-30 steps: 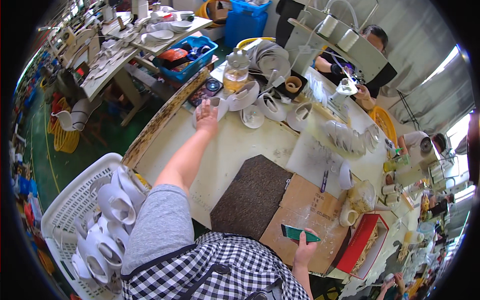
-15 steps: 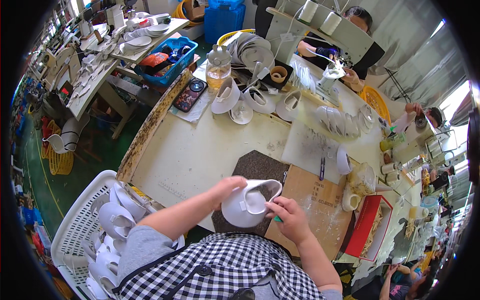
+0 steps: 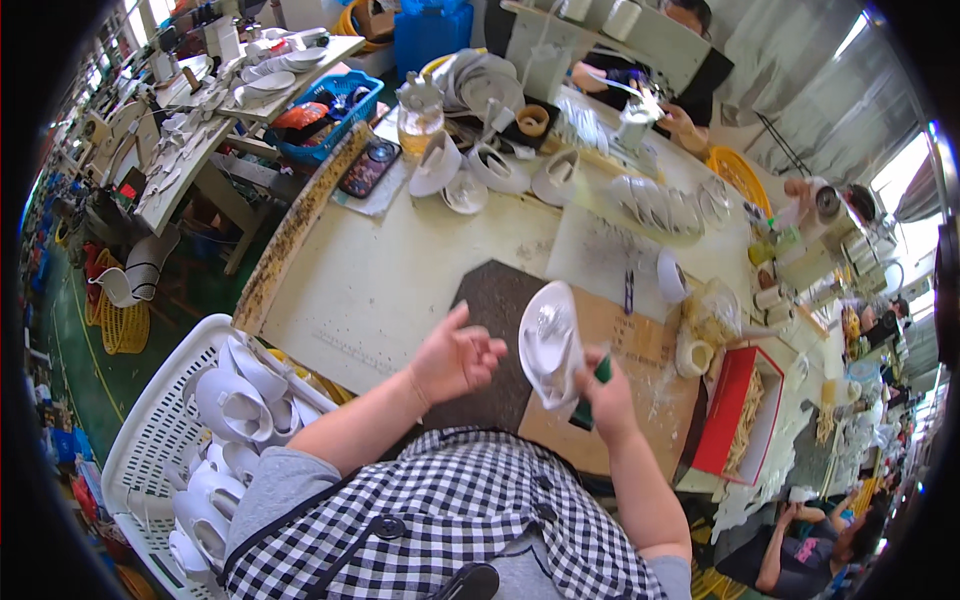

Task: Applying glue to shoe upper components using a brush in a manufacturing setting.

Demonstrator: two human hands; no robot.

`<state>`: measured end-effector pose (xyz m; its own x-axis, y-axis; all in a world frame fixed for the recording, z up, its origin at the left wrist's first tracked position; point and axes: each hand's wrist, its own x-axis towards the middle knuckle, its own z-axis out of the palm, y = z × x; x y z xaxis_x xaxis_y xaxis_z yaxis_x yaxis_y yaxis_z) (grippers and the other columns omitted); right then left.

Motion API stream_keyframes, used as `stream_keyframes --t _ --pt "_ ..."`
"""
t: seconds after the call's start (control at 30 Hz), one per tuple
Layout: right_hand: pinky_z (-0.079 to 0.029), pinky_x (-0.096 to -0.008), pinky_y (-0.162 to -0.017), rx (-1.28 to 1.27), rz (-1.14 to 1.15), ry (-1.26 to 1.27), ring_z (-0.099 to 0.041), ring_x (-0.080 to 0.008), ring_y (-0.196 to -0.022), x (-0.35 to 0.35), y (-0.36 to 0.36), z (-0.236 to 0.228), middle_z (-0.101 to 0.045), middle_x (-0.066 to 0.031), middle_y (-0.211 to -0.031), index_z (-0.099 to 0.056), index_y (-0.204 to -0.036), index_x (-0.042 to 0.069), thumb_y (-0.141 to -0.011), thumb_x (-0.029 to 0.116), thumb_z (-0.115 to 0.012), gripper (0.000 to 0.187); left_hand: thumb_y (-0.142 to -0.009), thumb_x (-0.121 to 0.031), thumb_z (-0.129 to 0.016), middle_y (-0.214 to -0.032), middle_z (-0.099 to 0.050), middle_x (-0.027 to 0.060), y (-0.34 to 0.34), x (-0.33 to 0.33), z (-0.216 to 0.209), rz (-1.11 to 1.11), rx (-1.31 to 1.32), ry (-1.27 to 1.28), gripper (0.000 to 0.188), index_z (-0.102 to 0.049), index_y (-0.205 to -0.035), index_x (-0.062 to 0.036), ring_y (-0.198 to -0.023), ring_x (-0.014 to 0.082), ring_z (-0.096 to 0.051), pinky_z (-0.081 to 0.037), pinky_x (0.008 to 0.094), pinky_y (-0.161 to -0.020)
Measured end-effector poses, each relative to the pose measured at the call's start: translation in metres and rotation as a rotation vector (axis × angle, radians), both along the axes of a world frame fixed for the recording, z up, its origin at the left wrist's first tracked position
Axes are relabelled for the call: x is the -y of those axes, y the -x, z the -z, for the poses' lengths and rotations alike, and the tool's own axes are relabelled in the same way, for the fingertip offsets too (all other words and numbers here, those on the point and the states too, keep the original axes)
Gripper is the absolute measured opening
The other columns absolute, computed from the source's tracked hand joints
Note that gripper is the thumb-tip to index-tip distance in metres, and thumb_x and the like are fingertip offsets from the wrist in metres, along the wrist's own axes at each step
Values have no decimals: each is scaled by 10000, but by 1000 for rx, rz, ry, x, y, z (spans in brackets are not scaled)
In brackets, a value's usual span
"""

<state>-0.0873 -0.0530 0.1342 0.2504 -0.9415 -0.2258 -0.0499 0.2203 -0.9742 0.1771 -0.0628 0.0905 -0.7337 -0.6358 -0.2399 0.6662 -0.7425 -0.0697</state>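
- One white visor-shaped piece [image 3: 548, 330] is gripped at its lower right by the right hand [image 3: 612, 405], which also has a green tool [image 3: 603, 370] closed in it; the piece stands tilted above the border between the dark mat and the cardboard.
- The left hand [image 3: 458, 362] is empty, its fingers loosely curled, just beside the piece and apart from it.
- Under the hands, the dark mat [image 3: 490, 290] and the cardboard sheet [image 3: 640, 345] lie side by side along the near edge of the table [image 3: 350, 290].
- Thread snips [image 3: 629, 292] lie at the near edge of the pale board [image 3: 590, 250].
- The red box [image 3: 725, 410], holding pale strips, sits past the cardboard's right edge.
- Beyond the table's near left corner, a white basket [image 3: 130, 470] holds similar white pieces [image 3: 230, 405].
- A smartphone [image 3: 370, 167] lies near the table's far left corner, beside a jar [image 3: 420, 125] of amber liquid.
- At the far edge, a person works at a sewing machine [image 3: 660, 50].
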Motion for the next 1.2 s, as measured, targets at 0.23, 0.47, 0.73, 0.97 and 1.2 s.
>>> stream_keyframes --t 0.23,0.47,0.73,0.97,1.2 --pt "-429 -284 -909 401 27 -206 -546 -150 -1052 -7 5 -14 -562 -68 -1184 -423 -1321 0 -917 262 -573 504 -717 -109 -738 -1152 -484 115 45 -22 -74 -467 1621 1415 446 -490 -1085 -63 -1021 225 -507 -449 310 -824" --pt "-427 -301 -915 435 -109 -207 -537 -155 -1064 -34 21 -15 -549 -72 -1203 -422 -1327 1 -904 308 -586 548 -732 -118 -715 -1182 -465 178 86 -43 -56 -490 1876 1424 353 -544 -1036 -61 -1100 335 -472 -384 396 -954" --pt "-458 -252 -811 254 -442 -290 -571 -107 -925 -55 80 -22 -612 -44 -1060 -500 -1267 8 -888 342 -605 516 -797 -32 -691 -905 -605 46 83 -50 -56 -447 1106 943 164 -532 -833 -55 -821 87 -579 -472 214 -676" --pt "-472 -259 -760 116 -183 39 -568 -126 -882 -58 80 -12 -602 -37 -975 -520 -1216 27 -819 165 -680 450 -796 -13 -691 -847 -596 28 134 -51 -49 -607 857 632 283 -466 -959 -64 -765 80 -591 -501 205 -665" --pt "-465 -290 -774 -212 44 338 -587 -141 -886 -67 65 -44 -629 -111 -974 -572 -1089 33 -824 235 -679 350 -829 -86 -671 -864 -578 28 187 -69 -31 -584 1093 742 288 -459 -1021 -50 -815 84 -569 -481 220 -738"
